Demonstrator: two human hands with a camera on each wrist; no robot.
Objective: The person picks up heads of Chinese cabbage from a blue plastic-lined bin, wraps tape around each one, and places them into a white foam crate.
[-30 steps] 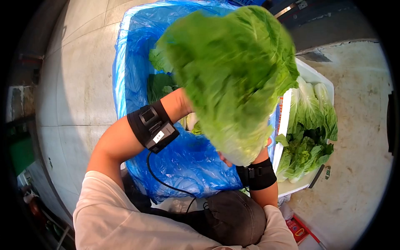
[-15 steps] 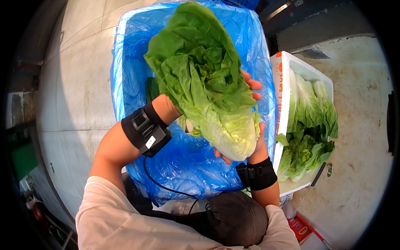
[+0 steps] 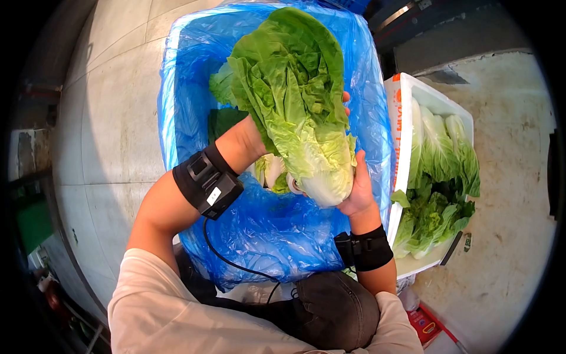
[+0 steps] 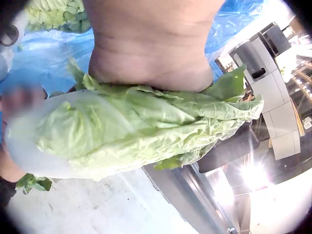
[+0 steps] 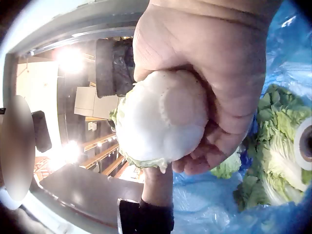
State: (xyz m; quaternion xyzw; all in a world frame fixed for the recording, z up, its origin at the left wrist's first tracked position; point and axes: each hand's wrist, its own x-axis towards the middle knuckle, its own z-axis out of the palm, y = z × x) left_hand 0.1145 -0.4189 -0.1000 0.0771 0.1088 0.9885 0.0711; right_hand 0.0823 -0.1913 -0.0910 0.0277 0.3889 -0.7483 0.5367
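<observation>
Currently one leafy cabbage [image 3: 312, 124] is held aloft over one blue-lined box [image 3: 259, 242], its white base towards 5 o'clock and its broad green leaves towards 12. Two hands share it. The right hand [image 3: 359, 189] cups the base from the 5 o'clock side, thumb along the near edge and fingers bent round beneath, as the right wrist view shows. The left hand [image 3: 253, 141] comes in from 8 o'clock and passes behind the leaves; only two of its fingertips show at the cabbage's 2 o'clock edge, so how far those fingers bend I cannot tell.

Beneath, inside the liner, more greens [image 3: 224, 121] lie towards 10 o'clock, partly covered by the cabbage and left forearm; their number cannot be made out. One white ring-shaped object [image 5: 299, 144] is cut off by the right wrist view's edge, near 3 o'clock.

At 3 o'clock stands one white foam box [image 3: 400, 147]. About three pale heads [image 3: 436, 144] lie side by side in its far half; darker leafy greens [image 3: 433, 221] overlap too much in the near half to count. Two black bands [image 3: 371, 251] circle the forearms, one each. A red item [image 3: 421, 324] at 5 o'clock is partly hidden by the sleeve.
</observation>
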